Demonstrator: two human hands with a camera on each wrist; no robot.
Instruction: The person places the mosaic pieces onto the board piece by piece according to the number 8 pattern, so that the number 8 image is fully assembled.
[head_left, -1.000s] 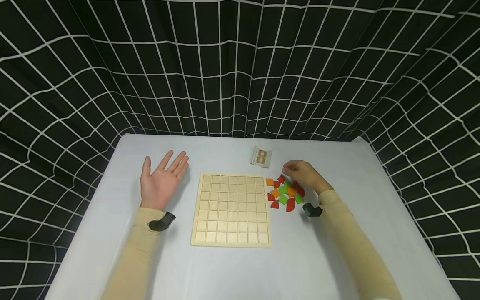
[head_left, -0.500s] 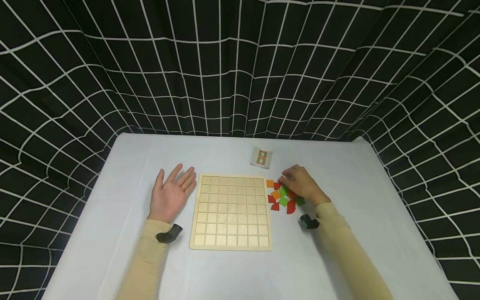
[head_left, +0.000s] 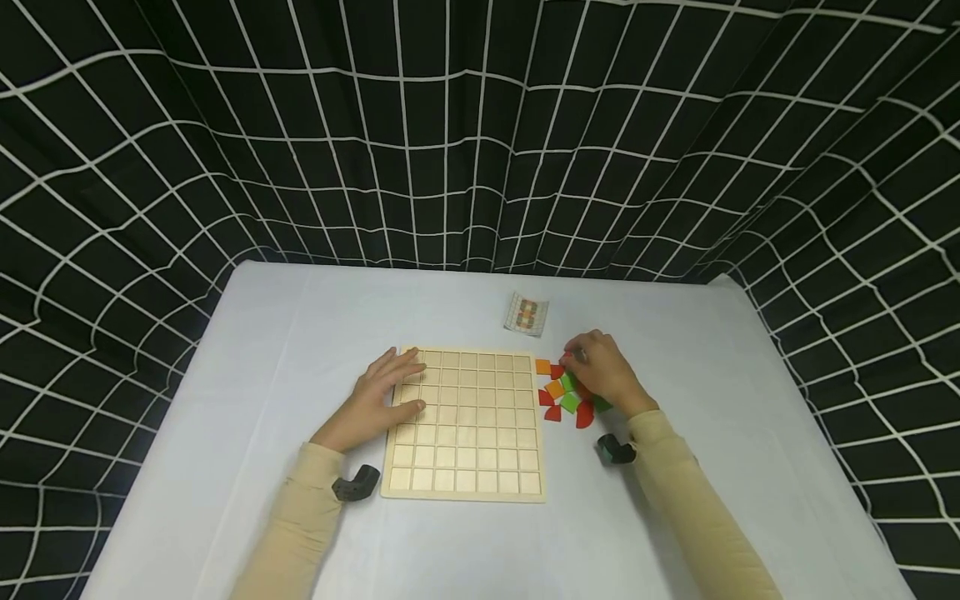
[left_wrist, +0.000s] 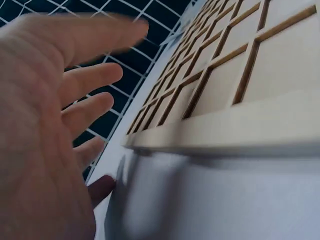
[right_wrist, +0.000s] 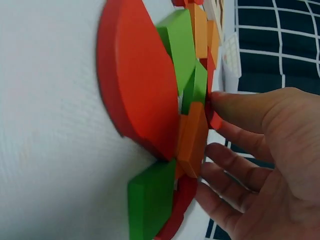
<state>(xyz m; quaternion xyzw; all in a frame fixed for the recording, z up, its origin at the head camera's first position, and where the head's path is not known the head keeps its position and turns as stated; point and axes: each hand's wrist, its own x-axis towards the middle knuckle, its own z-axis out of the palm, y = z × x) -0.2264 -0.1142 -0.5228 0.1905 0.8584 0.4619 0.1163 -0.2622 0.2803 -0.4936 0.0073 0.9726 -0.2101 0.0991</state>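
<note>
A square pale wooden board (head_left: 465, 435), divided by ridges into a grid of shallow cells, lies mid-table. My left hand (head_left: 369, 407) is over its left edge with the fingers spread; the left wrist view shows nothing in it. To the right of the board is a cluster of flat coloured pieces. At its far side my right hand (head_left: 606, 373) pinches a small red piece (right_wrist: 214, 118) between thumb and forefinger, the rest of it hidden by the fingers. Around that are a large curved red piece (right_wrist: 140, 82), an orange square block (right_wrist: 193, 140) and a green square block (right_wrist: 152, 200).
A small printed card (head_left: 527, 315) with a grid and coloured pattern lies beyond the board, toward the back of the white table (head_left: 450, 550). Black curtains (head_left: 420, 167) with white grid lines surround the table at the back and sides.
My left hand has moved right and turned from palm up to palm down, arriving over the board's left edge. My right hand has lowered onto the far pieces and pinches a red one.
</note>
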